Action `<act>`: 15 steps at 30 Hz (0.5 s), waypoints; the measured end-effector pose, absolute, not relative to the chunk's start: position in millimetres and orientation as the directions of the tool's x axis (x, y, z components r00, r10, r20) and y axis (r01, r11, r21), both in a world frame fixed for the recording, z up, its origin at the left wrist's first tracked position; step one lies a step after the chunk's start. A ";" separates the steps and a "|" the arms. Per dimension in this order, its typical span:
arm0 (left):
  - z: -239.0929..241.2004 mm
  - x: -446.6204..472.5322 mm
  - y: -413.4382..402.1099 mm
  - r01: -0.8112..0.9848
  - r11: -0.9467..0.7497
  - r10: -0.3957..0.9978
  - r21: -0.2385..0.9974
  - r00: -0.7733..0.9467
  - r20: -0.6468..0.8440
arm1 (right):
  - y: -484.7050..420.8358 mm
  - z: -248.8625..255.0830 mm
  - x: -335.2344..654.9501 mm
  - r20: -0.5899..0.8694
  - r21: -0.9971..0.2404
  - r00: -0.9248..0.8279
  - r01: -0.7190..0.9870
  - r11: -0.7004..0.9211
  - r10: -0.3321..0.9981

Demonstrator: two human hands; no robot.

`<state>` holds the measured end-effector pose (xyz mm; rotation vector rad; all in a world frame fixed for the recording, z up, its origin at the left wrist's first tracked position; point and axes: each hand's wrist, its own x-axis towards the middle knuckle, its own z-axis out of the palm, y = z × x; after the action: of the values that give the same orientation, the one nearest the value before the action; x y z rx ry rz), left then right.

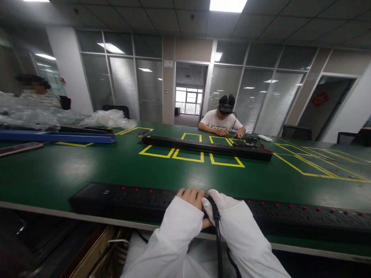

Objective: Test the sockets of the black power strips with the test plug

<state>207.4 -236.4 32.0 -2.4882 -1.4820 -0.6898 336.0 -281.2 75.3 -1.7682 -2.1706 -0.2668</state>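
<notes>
A long black power strip [116, 197] with red switches lies along the near edge of the green table [81, 168]. My bare left hand [193, 198] rests on top of the strip at its middle, fingers curled over it. My right hand [221, 205], in a white glove, is closed around a black cable [217, 237] that runs down off the table edge, right beside my left hand. Both arms wear white sleeves.
A second black power strip [206, 148] lies across the table by yellow floor-tape boxes [187, 155]. A person sits at the far side, another at the far left. Plastic bags [107, 119], a blue tray [51, 136] and a phone [14, 149] lie at left.
</notes>
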 end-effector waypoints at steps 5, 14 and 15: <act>24.8 176.5 -228.8 0.867 -0.497 0.765 0.026 0.425 0.484 | -275.1 73.7 313.9 0.342 -0.040 -0.224 0.967 0.252 0.913; 16.6 163.8 -227.7 0.867 -0.492 0.746 0.083 0.370 0.553 | -269.3 70.4 301.4 0.312 -0.040 -0.234 0.965 0.259 0.921; 17.2 164.2 -228.1 0.868 -0.488 0.756 0.089 0.370 0.541 | -269.1 70.1 301.8 0.310 -0.040 -0.234 0.965 0.259 0.921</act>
<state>164.2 -228.1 17.2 -2.4176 -1.4570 -0.7825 301.8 -269.1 70.1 -1.7469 -2.2619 -0.2310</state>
